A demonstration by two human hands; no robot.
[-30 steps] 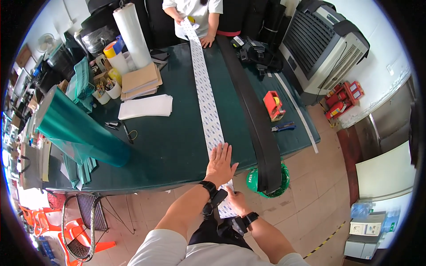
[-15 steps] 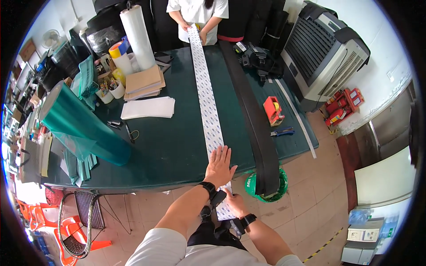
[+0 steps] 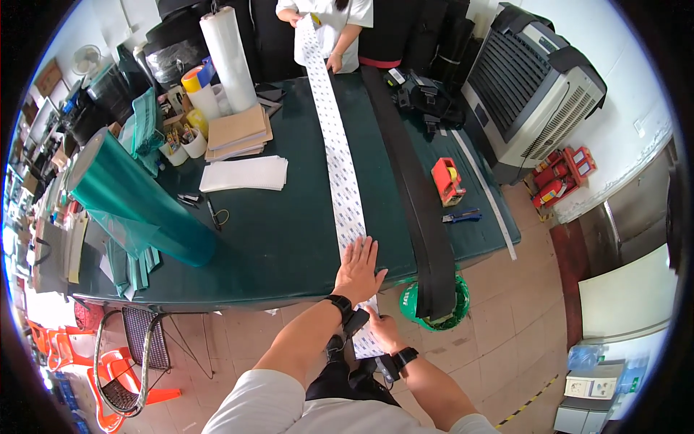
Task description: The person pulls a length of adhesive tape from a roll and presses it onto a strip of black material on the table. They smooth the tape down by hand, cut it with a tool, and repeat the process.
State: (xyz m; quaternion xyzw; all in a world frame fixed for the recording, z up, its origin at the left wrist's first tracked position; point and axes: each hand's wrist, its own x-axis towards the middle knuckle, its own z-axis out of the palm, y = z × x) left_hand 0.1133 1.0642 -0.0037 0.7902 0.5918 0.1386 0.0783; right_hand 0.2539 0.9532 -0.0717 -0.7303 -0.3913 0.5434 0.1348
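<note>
A long white strip with a repeating blue printed pattern (image 3: 335, 137) runs down the dark green table and hangs over its near edge. My left hand (image 3: 358, 270) lies palm down on the strip near that edge, fingers stretched out. Just below, beyond the edge, my right hand (image 3: 385, 333) is closed around the side of the hanging end, thumb on top; its other fingers are partly hidden. At the far end another person (image 3: 338, 32) holds the strip up off the table with one hand, their other hand beside it. To its right lies a long black strip (image 3: 405, 173).
Right of the black strip are a red tape dispenser (image 3: 448, 182), a blue utility knife (image 3: 463, 216) and a narrow white strip (image 3: 486, 192). A green bucket (image 3: 464, 304) stands below the edge. At left are a green film roll (image 3: 144, 206), white sheets (image 3: 243, 173) and scissors (image 3: 215, 215).
The other person has raised the strip's far end, moving it slightly left, and the strip now bows a little. Both my hands stay where they were.
</note>
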